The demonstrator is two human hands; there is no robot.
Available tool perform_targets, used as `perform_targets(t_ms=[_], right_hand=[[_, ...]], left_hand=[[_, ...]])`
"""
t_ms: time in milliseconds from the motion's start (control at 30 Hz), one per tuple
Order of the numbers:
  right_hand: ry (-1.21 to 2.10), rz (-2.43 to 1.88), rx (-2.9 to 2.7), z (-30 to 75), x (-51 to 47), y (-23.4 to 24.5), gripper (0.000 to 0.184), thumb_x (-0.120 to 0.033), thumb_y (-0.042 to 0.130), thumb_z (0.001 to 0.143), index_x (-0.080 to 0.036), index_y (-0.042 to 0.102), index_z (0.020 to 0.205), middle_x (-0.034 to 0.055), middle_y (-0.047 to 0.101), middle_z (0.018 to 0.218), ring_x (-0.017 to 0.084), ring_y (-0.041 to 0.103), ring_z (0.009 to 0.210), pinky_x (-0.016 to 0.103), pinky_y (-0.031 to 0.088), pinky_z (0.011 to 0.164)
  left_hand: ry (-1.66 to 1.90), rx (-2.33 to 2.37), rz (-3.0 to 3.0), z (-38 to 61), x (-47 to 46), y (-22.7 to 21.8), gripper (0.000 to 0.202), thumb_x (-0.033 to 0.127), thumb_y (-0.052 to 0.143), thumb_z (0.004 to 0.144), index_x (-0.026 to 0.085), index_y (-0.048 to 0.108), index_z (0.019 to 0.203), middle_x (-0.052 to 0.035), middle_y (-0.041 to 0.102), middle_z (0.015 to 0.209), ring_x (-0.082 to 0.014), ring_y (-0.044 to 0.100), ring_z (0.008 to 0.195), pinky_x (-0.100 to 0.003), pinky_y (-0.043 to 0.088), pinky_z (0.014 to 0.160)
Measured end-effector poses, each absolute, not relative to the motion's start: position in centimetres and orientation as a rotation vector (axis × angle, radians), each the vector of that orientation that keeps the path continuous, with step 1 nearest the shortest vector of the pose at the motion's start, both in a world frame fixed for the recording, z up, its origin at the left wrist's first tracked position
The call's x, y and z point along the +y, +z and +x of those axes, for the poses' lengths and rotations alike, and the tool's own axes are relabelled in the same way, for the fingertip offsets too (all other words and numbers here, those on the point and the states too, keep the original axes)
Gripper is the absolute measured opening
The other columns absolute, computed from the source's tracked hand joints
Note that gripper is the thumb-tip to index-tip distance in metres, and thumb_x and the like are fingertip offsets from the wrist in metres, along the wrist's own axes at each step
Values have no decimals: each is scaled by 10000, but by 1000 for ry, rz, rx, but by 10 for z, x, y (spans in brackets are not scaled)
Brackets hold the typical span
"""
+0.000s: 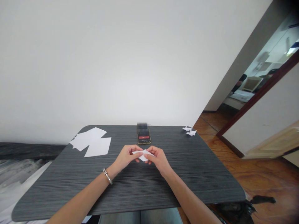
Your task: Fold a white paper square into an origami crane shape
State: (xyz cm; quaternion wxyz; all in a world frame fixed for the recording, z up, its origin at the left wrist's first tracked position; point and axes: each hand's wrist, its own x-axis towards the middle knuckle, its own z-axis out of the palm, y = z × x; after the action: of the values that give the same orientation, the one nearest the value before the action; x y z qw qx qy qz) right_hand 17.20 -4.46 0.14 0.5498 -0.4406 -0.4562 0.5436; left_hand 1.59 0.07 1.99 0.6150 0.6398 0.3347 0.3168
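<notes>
Between my two hands is a small piece of folded white paper (144,157), held a little above the dark table. My left hand (128,155) pinches its left side, thumb on top and fingers beneath. On the other side my right hand (159,158) grips it the same way, and the two thumbs nearly meet at the middle. The fingertips under the paper are partly hidden. A silver bracelet (107,176) circles my left wrist.
The dark wood-grain table (187,177) stands against a white wall. Loose white paper sheets (99,147) lie at the left. A folding phone (144,139) stands half-folded at the back. Two folded paper birds (191,133) sit at the far right corner.
</notes>
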Motion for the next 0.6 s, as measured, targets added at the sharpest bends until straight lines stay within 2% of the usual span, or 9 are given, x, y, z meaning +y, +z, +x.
perform_targets(t_ms=[133, 300, 600], right_hand=[[1287, -1033, -1045, 171, -45, 4, 191, -278, 687, 619, -140, 579, 693, -6, 645, 566, 97, 562, 441, 171, 383, 378], [1265, -996, -1015, 170, -45, 2, 201, -289, 693, 617, -151, 572, 699, -12, 642, 578, 100, 570, 436, 176, 393, 375], [1344, -919, -1017, 170, -48, 7, 164, -273, 669, 655, -166, 545, 667, -19, 639, 579, 98, 580, 467, 176, 399, 402]], left_hand=[[755, 764, 1457, 16, 0, 19, 226, 289, 650, 683, 86, 627, 779, -39, 649, 679, -120, 586, 594, -214, 472, 530], [748, 756, 1436, 15, -1, 24, 247, 282, 641, 692, 95, 663, 852, -56, 675, 717, -137, 603, 633, -224, 478, 561], [742, 746, 1398, 13, -2, 31, 168, 266, 664, 660, 114, 692, 726, -36, 669, 660, -129, 585, 602, -232, 478, 574]])
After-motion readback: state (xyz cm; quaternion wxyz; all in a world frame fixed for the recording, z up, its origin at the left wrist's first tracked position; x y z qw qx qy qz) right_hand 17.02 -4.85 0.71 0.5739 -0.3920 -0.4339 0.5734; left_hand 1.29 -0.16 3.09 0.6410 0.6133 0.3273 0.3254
